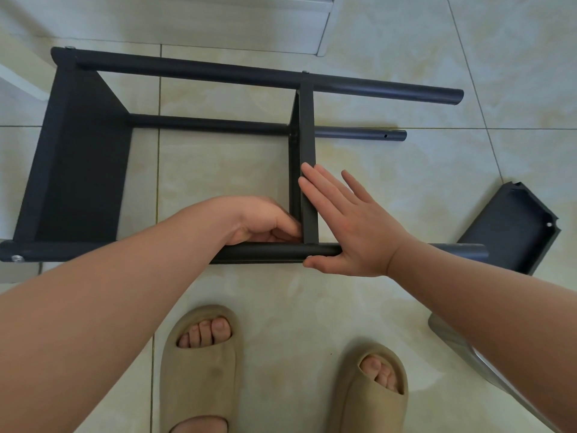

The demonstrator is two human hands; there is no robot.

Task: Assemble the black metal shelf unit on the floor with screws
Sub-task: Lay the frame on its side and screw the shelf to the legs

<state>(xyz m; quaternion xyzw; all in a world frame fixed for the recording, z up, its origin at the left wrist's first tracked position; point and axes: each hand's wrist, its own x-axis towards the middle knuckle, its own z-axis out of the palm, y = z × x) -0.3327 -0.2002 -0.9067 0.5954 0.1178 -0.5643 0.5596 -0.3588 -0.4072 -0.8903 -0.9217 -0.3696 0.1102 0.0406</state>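
The black metal shelf unit [75, 157] lies on its side on the tiled floor, with round posts running left to right. A middle shelf panel [307, 126] stands between the posts. My left hand [262, 220] is curled at the joint where this panel meets the near post [274, 252]; whether it holds a screw is hidden. My right hand [349, 223] lies flat with straight fingers against the right face of the panel, its thumb under the near post. A silver screw head [17, 258] shows at the post's left end.
A loose black shelf panel [512, 226] lies on the floor at the right. My feet in beige slippers [199, 367] stand just in front of the near post. A grey object [452, 339] sits at the lower right. White furniture edges the far side [324, 23].
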